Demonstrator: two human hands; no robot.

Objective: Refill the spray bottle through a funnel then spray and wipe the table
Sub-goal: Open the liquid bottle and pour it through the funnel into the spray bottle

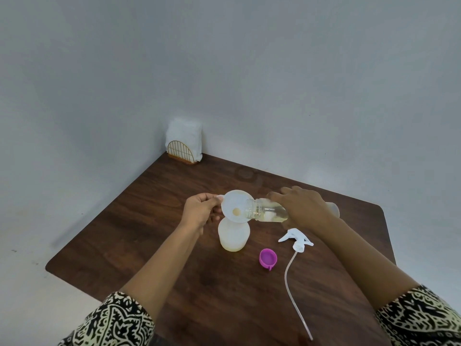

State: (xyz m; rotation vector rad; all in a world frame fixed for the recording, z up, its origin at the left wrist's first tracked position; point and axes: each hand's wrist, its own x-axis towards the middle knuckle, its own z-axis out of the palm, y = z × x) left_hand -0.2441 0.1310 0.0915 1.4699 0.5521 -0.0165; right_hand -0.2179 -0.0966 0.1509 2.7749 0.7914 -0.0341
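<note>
A translucent white spray bottle (233,237) stands uncapped near the middle of the dark wooden table (139,236). A white funnel (234,205) sits in its neck. My left hand (200,211) pinches the funnel's small tab at the left rim. My right hand (303,205) grips a clear refill bottle (267,211) holding pale yellow liquid, tipped on its side with its open mouth over the funnel's right rim. A little yellow liquid lies at the funnel's hole. The white trigger sprayer head (296,239) with its long dip tube lies on the table to the right.
A purple cap (268,257) lies open side up between the spray bottle and the sprayer head. A gold wire holder with white napkins (184,143) stands in the far corner against the grey wall. The table's rounded edges lie left and right.
</note>
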